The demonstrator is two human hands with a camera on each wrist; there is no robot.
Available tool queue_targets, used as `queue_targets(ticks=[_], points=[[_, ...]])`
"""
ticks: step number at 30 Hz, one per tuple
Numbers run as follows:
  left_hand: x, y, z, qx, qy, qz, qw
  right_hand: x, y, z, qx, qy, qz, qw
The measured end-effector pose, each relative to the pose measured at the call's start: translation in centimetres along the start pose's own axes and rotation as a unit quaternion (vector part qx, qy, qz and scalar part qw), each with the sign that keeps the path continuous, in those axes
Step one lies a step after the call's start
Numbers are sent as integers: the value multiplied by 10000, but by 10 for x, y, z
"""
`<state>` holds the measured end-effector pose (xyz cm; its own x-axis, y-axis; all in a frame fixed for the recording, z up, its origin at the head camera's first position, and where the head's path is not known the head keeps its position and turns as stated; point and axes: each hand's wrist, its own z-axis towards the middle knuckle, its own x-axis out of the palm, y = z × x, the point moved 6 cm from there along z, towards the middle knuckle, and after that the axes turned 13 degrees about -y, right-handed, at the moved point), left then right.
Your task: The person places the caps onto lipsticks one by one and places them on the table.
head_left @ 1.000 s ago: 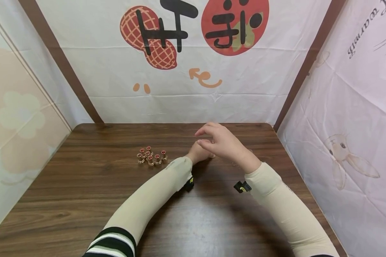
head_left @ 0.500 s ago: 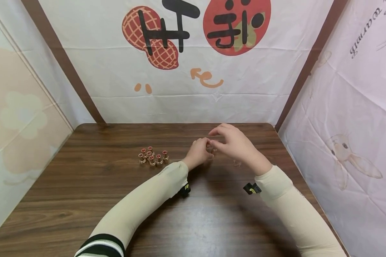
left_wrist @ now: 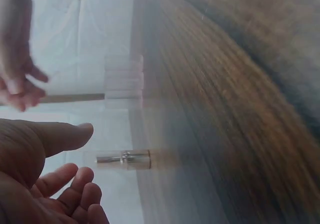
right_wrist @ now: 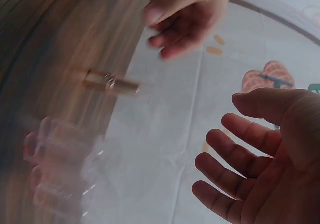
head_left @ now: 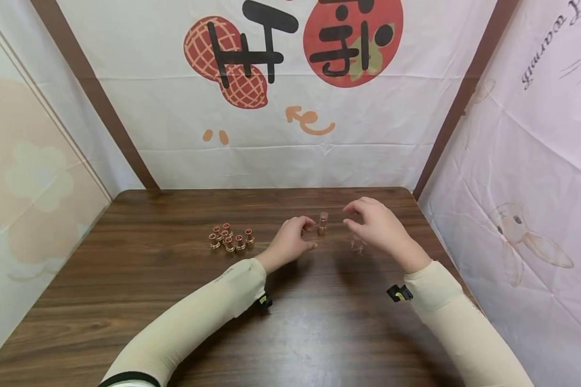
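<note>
One gold lipstick tube (head_left: 322, 231) with a clear cap over its top stands upright on the table, between my two hands. My left hand (head_left: 285, 243) is just left of it, thumb and fingers apart and nothing between them; in the left wrist view the capped lipstick (left_wrist: 135, 159) stands beyond the fingertips. To the right, my right hand (head_left: 381, 228) hovers with loosely bent fingers and holds nothing. Several clear caps (head_left: 357, 246) stand partly hidden below that hand. They appear blurred as a pinkish transparent cluster (right_wrist: 62, 159) in the right wrist view.
Left of my left hand, several uncapped gold lipstick tubes (head_left: 240, 243) with red tops stand close together. The dark wooden table (head_left: 300, 333) ends at a printed white cloth wall (head_left: 271, 166) behind, with another cloth wall (head_left: 503, 161) at the right.
My hands were close together around the lipstick; they have drawn apart, left hand to the left and right hand to the right. The capped lipstick now stands free and uncovered, and the clear caps show more.
</note>
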<state>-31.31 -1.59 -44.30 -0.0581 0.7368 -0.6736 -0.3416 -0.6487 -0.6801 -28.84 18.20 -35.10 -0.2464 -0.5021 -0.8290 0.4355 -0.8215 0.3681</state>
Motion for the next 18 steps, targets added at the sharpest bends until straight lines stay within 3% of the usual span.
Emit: queue_targets(ticks=[11,18], points=[[-27,-1,-31,346,219,-411,9983,9,-47,-13,380,296,-404,9980],[-42,4,-52,350,362,-406,9979,13,-73,-20,449,325,-543,9970]])
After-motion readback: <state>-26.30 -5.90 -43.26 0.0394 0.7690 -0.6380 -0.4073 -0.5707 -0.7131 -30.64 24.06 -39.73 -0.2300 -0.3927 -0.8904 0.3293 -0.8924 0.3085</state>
